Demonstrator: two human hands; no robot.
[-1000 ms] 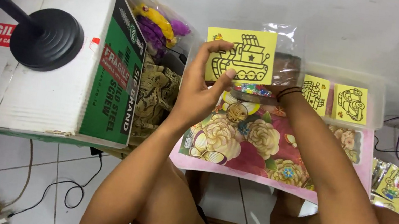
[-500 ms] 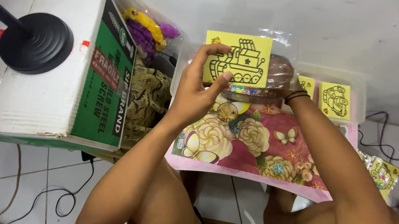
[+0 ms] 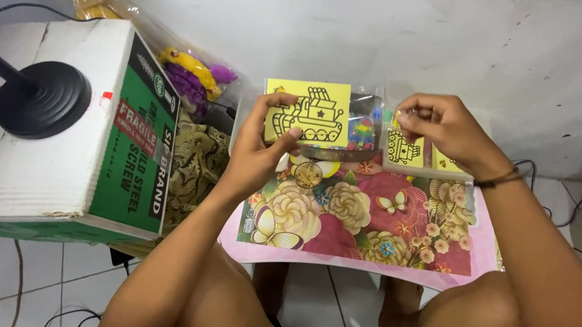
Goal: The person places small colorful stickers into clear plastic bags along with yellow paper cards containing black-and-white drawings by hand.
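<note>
Head view: left hand pinches a yellow card printed with a black tank outline, thumb on its lower edge, fingers behind and mostly hidden. A clear plastic bag sits just behind the card; its small coloured contents are too blurred to tell. Right hand is curled, fingertips pressed together above a stack of similar yellow cards, possibly pinching something tiny, though I cannot tell what. Both hover over a floral table. Left of it, a cardboard box bears 1 black round stand base, its arm cut off.
</note>
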